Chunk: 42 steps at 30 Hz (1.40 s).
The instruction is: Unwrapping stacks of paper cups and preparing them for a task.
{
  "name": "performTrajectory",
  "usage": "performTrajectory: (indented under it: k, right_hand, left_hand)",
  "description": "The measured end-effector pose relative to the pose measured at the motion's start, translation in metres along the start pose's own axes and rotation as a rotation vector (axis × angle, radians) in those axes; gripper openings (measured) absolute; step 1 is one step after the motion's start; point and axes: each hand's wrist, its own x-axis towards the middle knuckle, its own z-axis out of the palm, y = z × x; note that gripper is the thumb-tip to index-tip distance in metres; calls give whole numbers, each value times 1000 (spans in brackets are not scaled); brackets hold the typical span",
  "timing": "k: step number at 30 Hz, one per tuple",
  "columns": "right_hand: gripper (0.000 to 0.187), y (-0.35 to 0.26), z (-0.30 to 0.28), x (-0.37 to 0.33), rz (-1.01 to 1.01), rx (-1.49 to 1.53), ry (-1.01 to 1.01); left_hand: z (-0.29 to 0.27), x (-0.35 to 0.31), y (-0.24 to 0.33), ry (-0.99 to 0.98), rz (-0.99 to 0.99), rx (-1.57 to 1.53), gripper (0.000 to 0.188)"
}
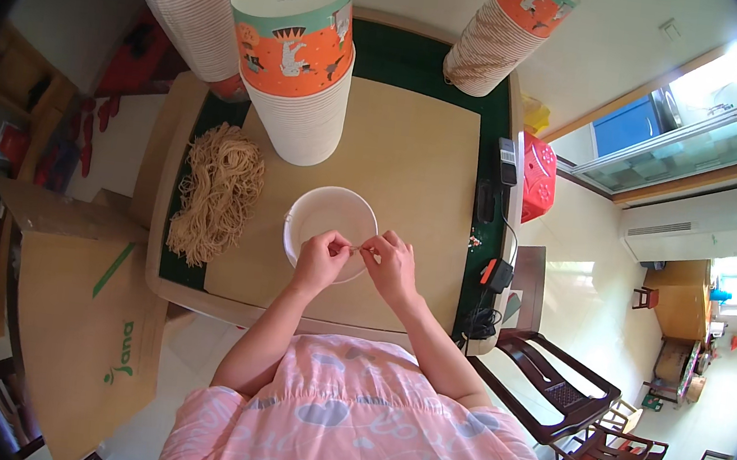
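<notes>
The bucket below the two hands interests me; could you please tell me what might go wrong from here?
The nearest stack stands just beyond the bucket, so a knock might topple it. The loose heap of yarn could tangle if tugged. The left hand and right hand seem to pinch a thin piece, too small to identify, over the bucket; it might slip and drop in.
</notes>
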Motion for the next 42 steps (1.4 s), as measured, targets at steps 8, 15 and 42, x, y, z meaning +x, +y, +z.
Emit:
performTrajectory:
  k: [8,15,42]
  right_hand:
    - [6,1,2,-1,-22,25,24]
    - [6,3,0,-3,-43,9,42]
    - [4,-5,-12,-6,-151,89,3]
  left_hand:
    - [12,1,-2,-4,92,4,12]
    - [11,3,10,-28,77,87,7]
    - [-1,-9,7,-44,5,-164,10]
